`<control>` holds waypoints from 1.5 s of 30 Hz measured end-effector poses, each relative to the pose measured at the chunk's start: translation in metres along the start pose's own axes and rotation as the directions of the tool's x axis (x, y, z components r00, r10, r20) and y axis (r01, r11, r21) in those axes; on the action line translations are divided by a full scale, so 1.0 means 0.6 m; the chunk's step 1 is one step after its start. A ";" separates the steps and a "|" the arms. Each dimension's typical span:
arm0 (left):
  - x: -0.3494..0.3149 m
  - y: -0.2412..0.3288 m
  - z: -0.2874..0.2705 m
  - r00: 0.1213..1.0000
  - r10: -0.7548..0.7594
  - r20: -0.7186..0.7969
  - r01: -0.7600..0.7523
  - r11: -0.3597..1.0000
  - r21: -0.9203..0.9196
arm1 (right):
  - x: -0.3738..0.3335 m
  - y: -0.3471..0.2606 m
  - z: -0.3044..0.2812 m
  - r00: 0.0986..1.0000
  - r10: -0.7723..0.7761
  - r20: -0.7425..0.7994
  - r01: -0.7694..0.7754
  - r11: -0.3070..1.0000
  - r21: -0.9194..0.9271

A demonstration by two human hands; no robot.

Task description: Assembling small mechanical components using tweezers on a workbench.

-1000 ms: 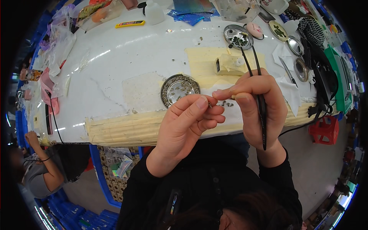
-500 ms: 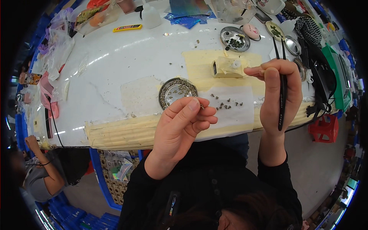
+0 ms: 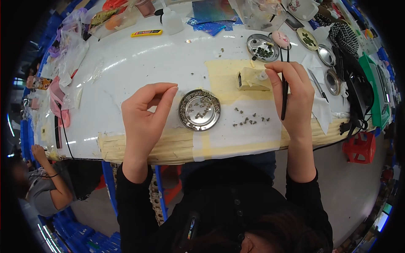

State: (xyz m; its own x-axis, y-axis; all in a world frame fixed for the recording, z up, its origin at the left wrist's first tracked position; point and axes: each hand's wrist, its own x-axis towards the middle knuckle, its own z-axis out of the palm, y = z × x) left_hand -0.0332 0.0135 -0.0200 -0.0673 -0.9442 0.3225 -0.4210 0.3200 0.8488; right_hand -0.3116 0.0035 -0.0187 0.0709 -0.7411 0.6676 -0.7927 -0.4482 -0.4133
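My left hand (image 3: 143,116) is raised just left of a round metal dish (image 3: 199,126), thumb and forefinger pinched together; anything between the tips is too small to make out. Many tiny grey-brown pieces lie in the dish, mostly along its rim. Black tweezers (image 3: 285,90) rest in my right hand (image 3: 296,95), points up, held against the palm. Its thumb and forefinger are at the white tip (image 3: 262,75) on a small tape-covered block (image 3: 249,82). Several more tiny pieces (image 3: 252,122) are scattered on a white sheet (image 3: 236,141) between my hands.
A metal dish of dark green bits (image 3: 258,38), a pink oval case (image 3: 280,39) and a pale dish (image 3: 301,41) stand far right. At the back are a yellow cutter (image 3: 146,33), a white bottle (image 3: 172,23) and blue shiny sheets (image 3: 211,27). Another person's arm (image 3: 52,177) shows at left.
My left hand has moved left, from in front of the dish to beside it, still pinched. My right hand has shifted slightly left to the white tip, the tweezers still in it.
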 end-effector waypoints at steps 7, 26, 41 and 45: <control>0.082 -0.038 0.007 0.927 0.220 0.303 -0.351 0.792 0.500 | -0.002 0.003 -0.006 0.991 -0.017 -0.130 0.024 0.998 0.050; 0.024 -0.002 -0.033 0.986 0.166 -0.006 -0.158 0.948 0.278 | -0.030 0.033 -0.025 0.959 0.102 -0.264 -0.023 0.958 0.287; -0.054 0.021 0.023 0.994 0.085 0.071 -0.100 0.966 0.239 | -0.093 0.033 -0.071 0.962 0.116 -0.248 -0.084 0.987 0.136; -0.045 0.032 0.036 0.980 0.103 0.171 -0.152 0.941 0.302 | -0.102 0.034 -0.069 0.963 0.127 -0.237 -0.093 0.985 0.147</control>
State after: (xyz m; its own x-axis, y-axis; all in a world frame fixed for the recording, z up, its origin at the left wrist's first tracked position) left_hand -0.0590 0.0431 -0.0217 -0.2640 -0.9056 0.3320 -0.6589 0.4207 0.6236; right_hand -0.3573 0.0604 -0.0421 -0.1760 -0.6519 0.7376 -0.6979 -0.4458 -0.5606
